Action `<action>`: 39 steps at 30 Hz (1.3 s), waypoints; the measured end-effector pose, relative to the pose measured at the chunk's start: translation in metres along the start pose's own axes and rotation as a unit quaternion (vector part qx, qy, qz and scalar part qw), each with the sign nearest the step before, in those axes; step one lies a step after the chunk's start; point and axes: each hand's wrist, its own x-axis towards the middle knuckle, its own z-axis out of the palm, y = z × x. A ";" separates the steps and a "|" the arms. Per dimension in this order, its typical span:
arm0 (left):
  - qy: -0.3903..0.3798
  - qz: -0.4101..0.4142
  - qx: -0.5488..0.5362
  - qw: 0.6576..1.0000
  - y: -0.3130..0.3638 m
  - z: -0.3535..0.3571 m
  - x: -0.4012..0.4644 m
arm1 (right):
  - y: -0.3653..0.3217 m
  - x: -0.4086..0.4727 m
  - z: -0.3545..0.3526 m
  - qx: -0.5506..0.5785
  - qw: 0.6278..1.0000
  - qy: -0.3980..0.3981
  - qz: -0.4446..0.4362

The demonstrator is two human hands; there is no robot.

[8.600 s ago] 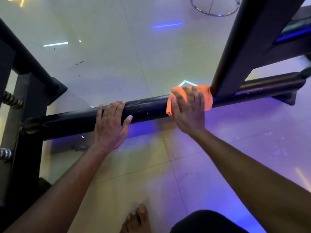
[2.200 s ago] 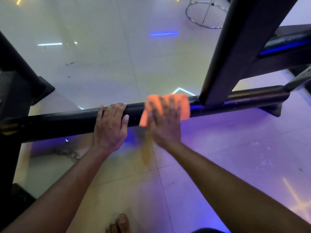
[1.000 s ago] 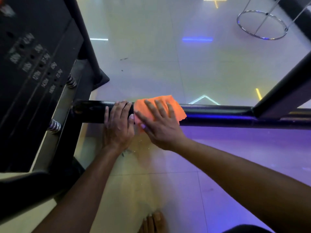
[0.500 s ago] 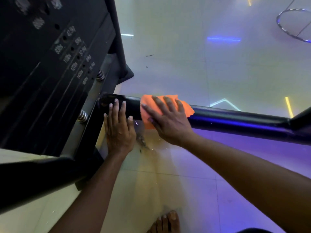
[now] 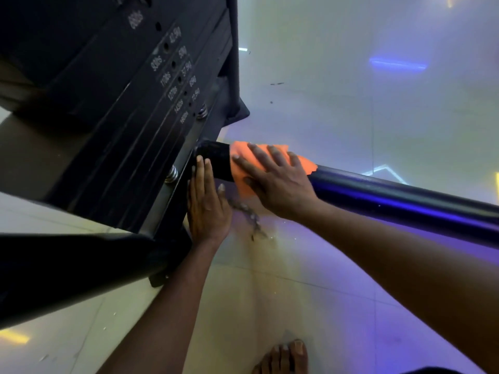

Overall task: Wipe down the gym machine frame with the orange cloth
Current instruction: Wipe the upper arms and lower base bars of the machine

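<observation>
Glossy pale floor tiles [image 5: 337, 109], streaked with blue and violet light, fill the head view as I look down on a black gym machine. An orange cloth [image 5: 244, 168] lies draped over the black frame bar [image 5: 399, 195], close to where that bar meets the weight stack [image 5: 129, 103] at left. My right hand [image 5: 275, 182] lies flat on top of the cloth, fingers spread and fairly straight, pressing it against the bar; part of the cloth sticks out past the fingertips and the thumb side. My left hand [image 5: 206, 203] rests just beside it, nearer the stack, fingers straight and together, tips touching the bar's end, holding nothing. A short stretch of bare bar separates the two hands. Numbered plates and two springs [image 5: 172, 172] show on the stack, and a dark frame member [image 5: 67, 268] crosses the lower left, hiding the floor there. Grey debris [image 5: 248, 214] lies on the tiles below the hands. Both forearms reach in from the bottom edge, and a bare foot [image 5: 286, 357] stands on the floor beneath them.
</observation>
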 end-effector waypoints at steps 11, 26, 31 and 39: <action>-0.007 -0.006 -0.171 0.985 -0.013 0.001 -0.005 | -0.015 0.062 -0.009 0.036 0.996 -0.040 -0.075; 0.085 0.038 0.253 0.963 -0.012 -0.021 0.016 | 0.006 0.101 -0.018 0.131 0.973 -0.152 -0.111; 0.074 0.021 0.256 0.964 -0.014 -0.019 0.020 | 0.017 0.091 -0.018 0.129 0.972 -0.145 -0.132; 0.062 -0.025 0.239 0.969 -0.004 -0.023 0.028 | 0.036 0.040 -0.020 0.107 0.984 -0.090 -0.106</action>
